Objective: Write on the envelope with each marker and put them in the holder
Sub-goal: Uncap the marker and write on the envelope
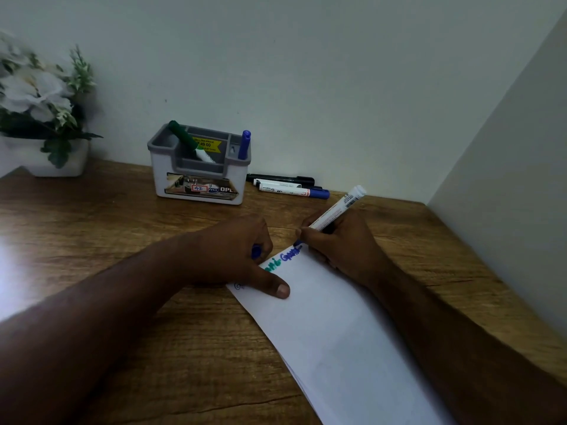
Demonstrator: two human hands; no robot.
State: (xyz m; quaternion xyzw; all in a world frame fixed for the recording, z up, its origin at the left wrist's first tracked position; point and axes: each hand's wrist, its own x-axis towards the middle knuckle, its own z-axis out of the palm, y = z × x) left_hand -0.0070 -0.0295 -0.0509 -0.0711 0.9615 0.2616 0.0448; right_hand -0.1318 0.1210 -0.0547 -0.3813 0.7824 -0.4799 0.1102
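Gripping a white-barrelled marker (336, 210) in your right hand (334, 240), you have its blue tip down on the far end of the white envelope (322, 317), right at the end of a blue scribbled word. Your left hand (242, 256) is curled around a blue cap (256, 251), with its thumb pressed flat on the envelope to pin it down. Green writing sits just left of the blue, partly under your left hand, and a small blue mark lies near the envelope's left corner. The envelope runs diagonally across the wooden surface (122, 225) from your hands back toward you.

Beyond your hands, the grey and white holder (199, 176) stands near the wall. A green marker (190, 142) leans tilted in its middle section, and a blue marker (244, 144) stands upright in the right-hand slot. Just beside the holder on the right, three more markers (288, 185) lie flat on the surface, close together along the wall. At the far left, a white pot of flowers (46, 118) sits on the surface.
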